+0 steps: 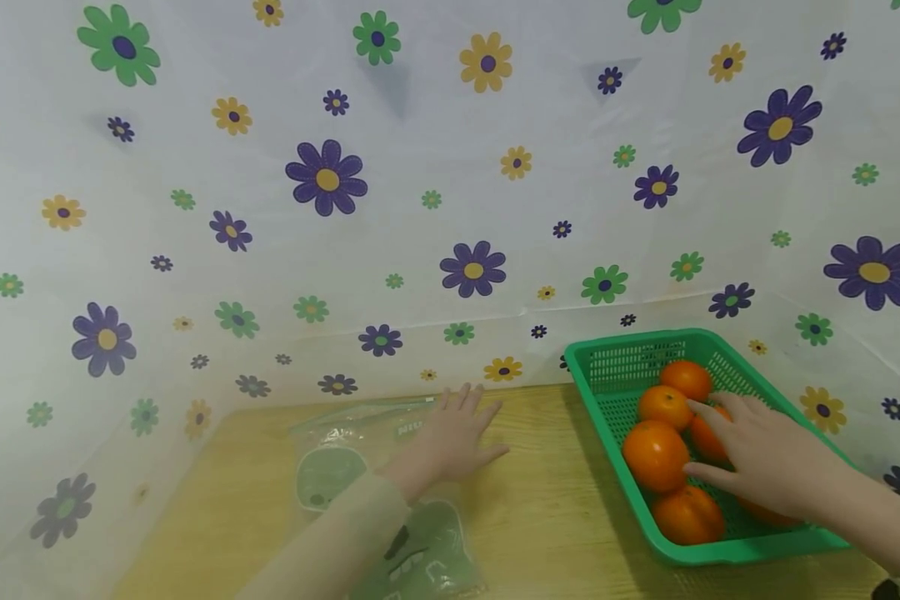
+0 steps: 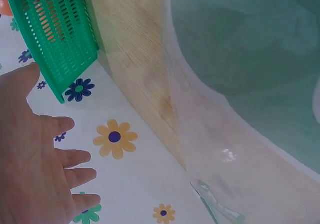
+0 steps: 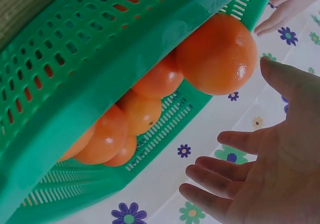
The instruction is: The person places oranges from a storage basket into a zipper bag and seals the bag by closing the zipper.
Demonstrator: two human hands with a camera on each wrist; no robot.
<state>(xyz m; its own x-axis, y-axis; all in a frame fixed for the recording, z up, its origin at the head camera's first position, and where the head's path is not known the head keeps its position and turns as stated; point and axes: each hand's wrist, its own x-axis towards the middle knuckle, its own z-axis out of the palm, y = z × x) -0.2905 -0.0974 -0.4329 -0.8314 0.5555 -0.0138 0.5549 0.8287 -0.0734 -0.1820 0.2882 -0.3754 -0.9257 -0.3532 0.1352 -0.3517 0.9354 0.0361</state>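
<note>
My left hand (image 1: 450,440) hovers with fingers spread over a clear zip bag (image 1: 333,473) with green cartoon shapes printed on it. In the left wrist view that hand (image 2: 35,156) holds nothing, and the bag (image 2: 250,64) fills the right side. On the right, my right hand (image 1: 772,454) reaches over a green plastic basket (image 1: 750,552) holding several oranges (image 1: 655,456). Its fingers are spread and overlap an orange behind them in the head view. In the right wrist view a gap shows between the right hand (image 3: 270,164) and the nearest orange (image 3: 217,54).
Bag and basket lie on a light wooden table (image 1: 547,500). White sheeting (image 1: 420,242) printed with green, purple and yellow flowers rises behind the table and along both sides. The basket's back end stands close to this sheeting.
</note>
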